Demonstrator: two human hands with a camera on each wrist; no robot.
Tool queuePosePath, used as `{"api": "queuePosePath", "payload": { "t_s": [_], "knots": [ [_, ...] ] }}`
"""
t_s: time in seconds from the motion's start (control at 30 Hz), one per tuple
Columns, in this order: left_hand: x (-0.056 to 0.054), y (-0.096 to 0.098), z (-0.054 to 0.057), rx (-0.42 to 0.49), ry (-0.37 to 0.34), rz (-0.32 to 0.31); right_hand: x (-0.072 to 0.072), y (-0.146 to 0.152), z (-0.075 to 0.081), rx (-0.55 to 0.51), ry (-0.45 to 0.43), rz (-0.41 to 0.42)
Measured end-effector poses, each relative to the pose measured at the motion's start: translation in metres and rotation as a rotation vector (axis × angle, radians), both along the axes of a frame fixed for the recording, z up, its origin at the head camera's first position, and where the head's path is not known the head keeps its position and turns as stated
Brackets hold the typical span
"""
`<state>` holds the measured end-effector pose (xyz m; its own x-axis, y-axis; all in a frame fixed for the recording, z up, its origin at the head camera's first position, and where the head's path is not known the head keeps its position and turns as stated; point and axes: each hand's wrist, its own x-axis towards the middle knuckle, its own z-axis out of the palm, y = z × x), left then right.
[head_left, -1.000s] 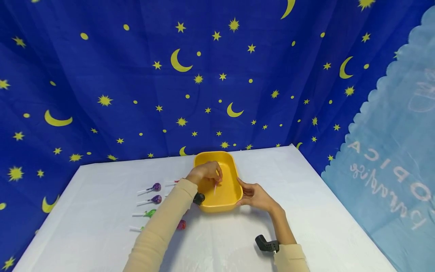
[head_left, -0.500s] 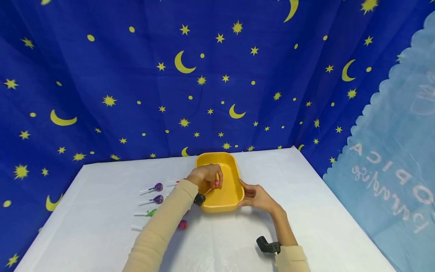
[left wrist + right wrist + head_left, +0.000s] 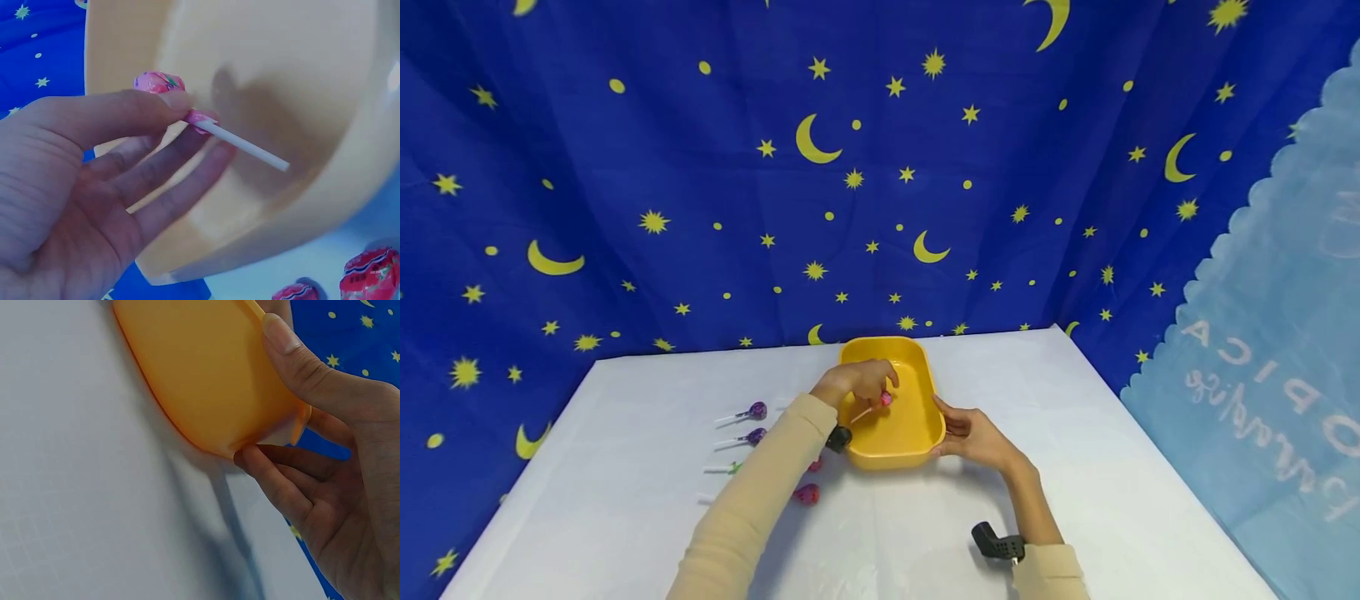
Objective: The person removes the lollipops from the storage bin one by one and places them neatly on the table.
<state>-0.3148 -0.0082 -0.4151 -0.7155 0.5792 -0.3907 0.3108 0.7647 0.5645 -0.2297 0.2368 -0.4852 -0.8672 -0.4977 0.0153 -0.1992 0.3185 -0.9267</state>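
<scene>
My left hand (image 3: 863, 381) reaches into the yellow plastic tray (image 3: 891, 458). Between its thumb and fingers it pinches a pink-wrapped lollipop (image 3: 201, 119), close to the candy end. The lollipop's white stick points down across the tray in the left wrist view. My right hand (image 3: 973, 435) grips the tray's right side, thumb at the rim and fingers beneath, also seen closely in the right wrist view. Left of the tray, purple lollipops (image 3: 756, 437) lie on the table. Red lollipops (image 3: 807, 495) lie near my left forearm, which partly hides the others.
A white-covered table (image 3: 1120, 500) carries everything. Behind it hangs a blue curtain (image 3: 737, 183) printed with yellow stars and moons. A light blue cloth (image 3: 1285, 333) with lettering hangs on the right. Each wrist wears a small black camera (image 3: 996, 543).
Inside the tray, the lollipop in my left hand has turned from hanging stick-down to lying slanted, stick toward the lower left. My right hand keeps its grip on the tray. The head view shifts slightly.
</scene>
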Motion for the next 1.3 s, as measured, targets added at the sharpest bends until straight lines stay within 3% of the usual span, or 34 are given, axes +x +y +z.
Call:
{"api": "queuePosePath", "payload": {
  "t_s": [0.27, 0.5, 0.63, 0.77, 1.3],
  "knots": [
    [-0.001, -0.002, 0.004, 0.096, 0.042, -0.059, -0.001, 0.002, -0.002, 0.0, 0.001, -0.004],
    [0.009, -0.008, 0.014, 0.159, 0.122, -0.154, 0.002, 0.002, -0.001, 0.016, -0.008, -0.015],
    [0.019, -0.011, 0.019, 0.184, 0.183, -0.194, 0.003, 0.002, 0.0, 0.034, 0.006, -0.015],
    [0.03, -0.014, 0.023, 0.167, 0.244, -0.193, 0.002, 0.002, -0.001, 0.039, 0.013, -0.01],
    [0.076, -0.025, 0.04, 0.157, 0.337, -0.26, 0.0, 0.0, 0.001, 0.054, 0.033, -0.037]
  ]
}}
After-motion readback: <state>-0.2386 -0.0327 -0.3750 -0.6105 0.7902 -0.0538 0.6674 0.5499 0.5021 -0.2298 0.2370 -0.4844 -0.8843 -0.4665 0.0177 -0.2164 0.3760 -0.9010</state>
